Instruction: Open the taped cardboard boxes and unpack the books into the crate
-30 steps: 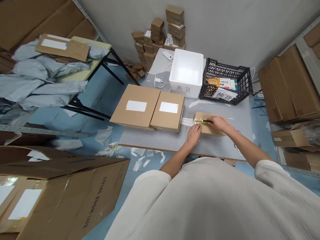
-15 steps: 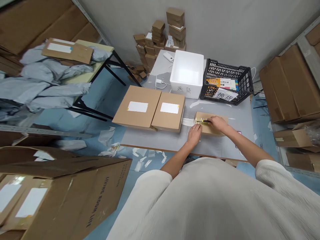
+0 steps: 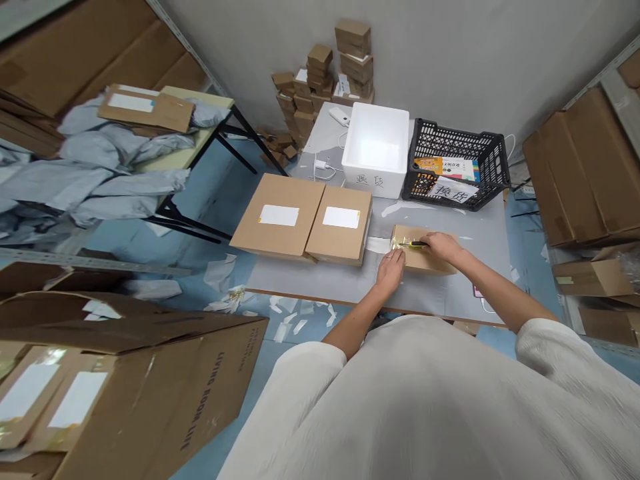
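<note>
A small brown cardboard box [image 3: 423, 260] lies on the grey table [image 3: 320, 280], with shiny clear tape across its left end. My left hand [image 3: 391, 268] grips the near left corner of this box, its fingers bent over the edge. In my right hand [image 3: 443, 246] is a yellow and black utility knife [image 3: 414, 244], closed in the fingers. It lies low across the box top and its tip points left, at the taped end. Whether the blade touches the tape is too small to tell.
Two larger labelled cartons [image 3: 283, 215] stand to the left. Behind are a white foam box [image 3: 375, 179] and a black crate [image 3: 456, 198] holding books. A phone [image 3: 477, 291] lies by the right edge. A big open carton [image 3: 200, 387] stands on the floor at the left.
The view has shifted slightly, so everything appears a little further right. My left hand stays on the box, and the knife in my right hand keeps nearly the same place over it.
</note>
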The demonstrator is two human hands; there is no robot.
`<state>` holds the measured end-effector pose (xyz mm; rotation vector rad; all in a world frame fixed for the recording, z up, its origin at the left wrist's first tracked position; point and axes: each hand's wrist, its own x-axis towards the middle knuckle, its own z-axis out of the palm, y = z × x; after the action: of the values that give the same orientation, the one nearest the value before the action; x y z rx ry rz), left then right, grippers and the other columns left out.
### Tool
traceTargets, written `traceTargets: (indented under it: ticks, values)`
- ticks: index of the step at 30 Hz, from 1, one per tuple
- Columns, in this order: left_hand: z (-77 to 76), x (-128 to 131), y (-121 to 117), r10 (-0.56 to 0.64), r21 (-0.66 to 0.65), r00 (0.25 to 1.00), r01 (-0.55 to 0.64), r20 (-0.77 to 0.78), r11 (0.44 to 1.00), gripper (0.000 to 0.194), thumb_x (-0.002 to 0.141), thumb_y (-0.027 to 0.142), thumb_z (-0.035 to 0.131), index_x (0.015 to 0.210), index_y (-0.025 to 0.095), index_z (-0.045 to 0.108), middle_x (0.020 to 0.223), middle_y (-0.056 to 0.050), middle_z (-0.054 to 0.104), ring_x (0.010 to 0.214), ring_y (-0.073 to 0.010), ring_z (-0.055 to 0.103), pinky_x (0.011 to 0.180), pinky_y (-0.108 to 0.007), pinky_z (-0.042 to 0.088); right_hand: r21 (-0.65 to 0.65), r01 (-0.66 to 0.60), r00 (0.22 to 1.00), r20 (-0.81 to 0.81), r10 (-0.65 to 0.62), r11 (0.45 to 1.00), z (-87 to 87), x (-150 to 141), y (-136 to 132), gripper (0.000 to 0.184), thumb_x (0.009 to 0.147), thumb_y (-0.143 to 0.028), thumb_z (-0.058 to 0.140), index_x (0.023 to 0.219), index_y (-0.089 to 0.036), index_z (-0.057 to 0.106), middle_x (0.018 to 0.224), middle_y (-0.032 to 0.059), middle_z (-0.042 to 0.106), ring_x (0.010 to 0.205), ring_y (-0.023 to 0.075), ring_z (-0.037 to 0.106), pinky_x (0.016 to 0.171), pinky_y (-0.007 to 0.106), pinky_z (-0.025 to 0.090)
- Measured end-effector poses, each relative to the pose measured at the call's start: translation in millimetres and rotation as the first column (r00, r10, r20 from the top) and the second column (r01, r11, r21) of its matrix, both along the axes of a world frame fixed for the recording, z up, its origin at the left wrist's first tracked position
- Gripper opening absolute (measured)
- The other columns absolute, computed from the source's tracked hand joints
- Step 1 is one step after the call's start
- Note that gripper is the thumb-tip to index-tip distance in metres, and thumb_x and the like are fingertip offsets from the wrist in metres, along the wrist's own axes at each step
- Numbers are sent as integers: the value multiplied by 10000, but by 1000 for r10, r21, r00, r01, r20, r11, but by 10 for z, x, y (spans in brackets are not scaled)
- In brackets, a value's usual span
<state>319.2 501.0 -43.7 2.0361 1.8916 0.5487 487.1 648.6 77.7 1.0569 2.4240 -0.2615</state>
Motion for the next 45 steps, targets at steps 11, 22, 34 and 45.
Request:
traceTargets:
  ticks: [11,22,34,45]
  values:
    - [7,9,-16,-10,-48,998,7,-64,999,511,1079,85,484,1561,201,611,1623,-158,640,1563,-283,547,1274,-445,478,1,36,999,29,-36,999,21,339,-38,348,1129,-292,520,1343,-223,786,1354,160,790,1221,327,735,916,369,541]
    - [-45,4,-6,2,-61,992,-10,-129,998,605,1023,15,482,1577,228,600,1633,-167,618,1553,-297,556,1260,-455,489,34,87,991,97,-90,996,111,834,0,350,1125,-261,514,1320,-195,797,1338,192,783,1212,333,739,929,382,533]
    - [41,4,-9,17,-117,982,-40,-188,992,649,1018,40,452,1629,241,537,1656,-164,603,1578,-303,531,1290,-491,450,42,171,984,47,-173,984,90,1658,80,335,1122,-286,530,1303,-244,809,1273,184,782,1185,336,728,932,405,520]
    - [275,227,139,6,-126,980,-31,-197,992,553,975,64,532,1499,229,604,1517,-171,617,1451,-335,560,1242,-517,439,-13,318,941,-119,-318,948,-27,2350,140,362,1080,-371,527,1264,-243,812,1230,133,825,1076,319,744,777,357,480]
